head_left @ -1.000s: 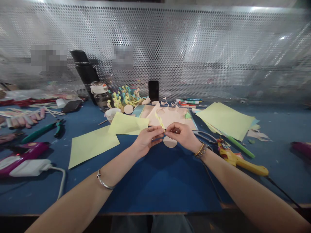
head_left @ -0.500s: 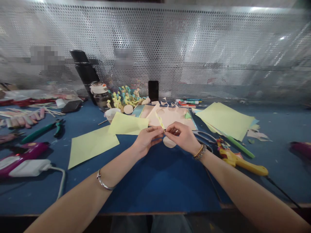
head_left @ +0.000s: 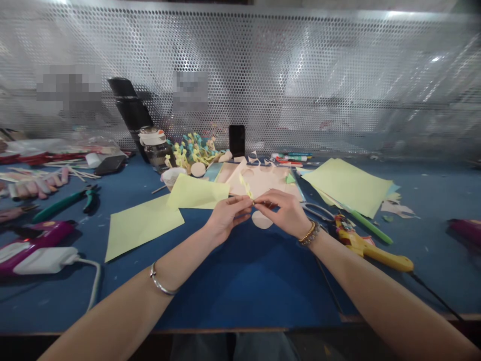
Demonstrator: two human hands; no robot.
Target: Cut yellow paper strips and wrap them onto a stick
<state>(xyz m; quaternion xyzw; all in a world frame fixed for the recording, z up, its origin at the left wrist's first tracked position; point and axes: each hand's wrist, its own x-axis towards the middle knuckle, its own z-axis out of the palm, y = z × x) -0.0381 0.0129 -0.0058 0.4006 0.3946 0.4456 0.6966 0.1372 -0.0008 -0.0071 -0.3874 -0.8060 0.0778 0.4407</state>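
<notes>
Blue workbench (head_left: 233,286) before a perforated metal screen (head_left: 240,60), left hand (head_left: 228,216) and right hand (head_left: 281,213) nearly closed, pinching a narrow yellow paper strip (head_left: 245,185) at center, pale paper disc (head_left: 262,219) just below

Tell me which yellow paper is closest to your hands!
The yellow sheet just beyond your left hand, overlapping another sheet; the stack sits farther right.
</notes>
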